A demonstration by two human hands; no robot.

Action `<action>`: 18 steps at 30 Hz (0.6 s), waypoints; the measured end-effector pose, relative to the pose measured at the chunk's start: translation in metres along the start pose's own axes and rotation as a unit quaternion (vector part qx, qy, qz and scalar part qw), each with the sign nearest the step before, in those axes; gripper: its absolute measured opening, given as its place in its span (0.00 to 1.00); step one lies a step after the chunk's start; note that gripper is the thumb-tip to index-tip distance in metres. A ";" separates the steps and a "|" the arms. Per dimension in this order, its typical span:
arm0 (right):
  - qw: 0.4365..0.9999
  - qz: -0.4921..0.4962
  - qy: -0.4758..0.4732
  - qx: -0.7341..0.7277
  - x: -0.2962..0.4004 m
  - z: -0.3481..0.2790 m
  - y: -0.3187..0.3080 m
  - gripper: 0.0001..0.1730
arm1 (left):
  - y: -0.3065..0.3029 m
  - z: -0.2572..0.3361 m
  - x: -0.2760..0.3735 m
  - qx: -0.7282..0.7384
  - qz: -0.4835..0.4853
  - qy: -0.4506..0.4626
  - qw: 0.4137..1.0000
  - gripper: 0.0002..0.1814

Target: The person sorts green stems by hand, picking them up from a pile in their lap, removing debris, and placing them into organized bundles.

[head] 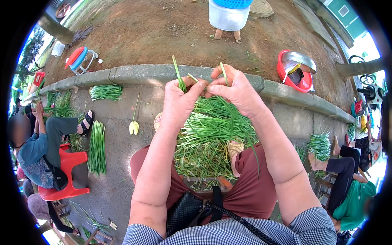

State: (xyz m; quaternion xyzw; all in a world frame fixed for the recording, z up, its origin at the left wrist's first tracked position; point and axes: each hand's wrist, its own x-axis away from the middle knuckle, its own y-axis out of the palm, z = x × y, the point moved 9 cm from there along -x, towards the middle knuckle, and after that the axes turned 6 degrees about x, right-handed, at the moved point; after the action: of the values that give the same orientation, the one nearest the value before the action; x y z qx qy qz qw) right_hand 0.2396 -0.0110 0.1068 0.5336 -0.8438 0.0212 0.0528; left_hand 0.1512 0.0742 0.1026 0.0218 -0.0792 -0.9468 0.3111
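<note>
My left hand [179, 102] holds a few long green chive-like stalks [176, 68] upright between thumb and fingers. Close beside it, my right hand [237, 88] pinches another stalk [224, 73], whose long leaves [234, 111] hang down past the wrist. The fingertips of both hands meet; what lies between them is too small to tell. Below the hands, a heap of green stalks [211, 122] lies on the ground between my feet. Nearer to me spreads a layer of loose trimmed leaves and yellowish scraps [202, 159].
A stone kerb [131, 75] runs across in front, with bare soil behind. On the soil stand a red basin [283, 65] and a white bucket [229, 18]. Stalk bundles [97, 150] lie at left. Seated people flank me, one by a red plastic stool [72, 162].
</note>
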 end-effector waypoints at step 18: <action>0.954 -0.050 0.071 -0.287 0.001 0.015 0.000 0.13 | -0.009 0.007 -0.002 -0.002 -0.026 -0.007 1.000 0.08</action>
State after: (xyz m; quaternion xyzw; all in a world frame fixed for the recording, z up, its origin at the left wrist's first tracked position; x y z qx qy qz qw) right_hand 0.2381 -0.0134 0.0920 0.5348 -0.7807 -0.1865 0.2641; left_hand 0.1470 0.0831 0.1076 0.0168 -0.0785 -0.9548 0.2861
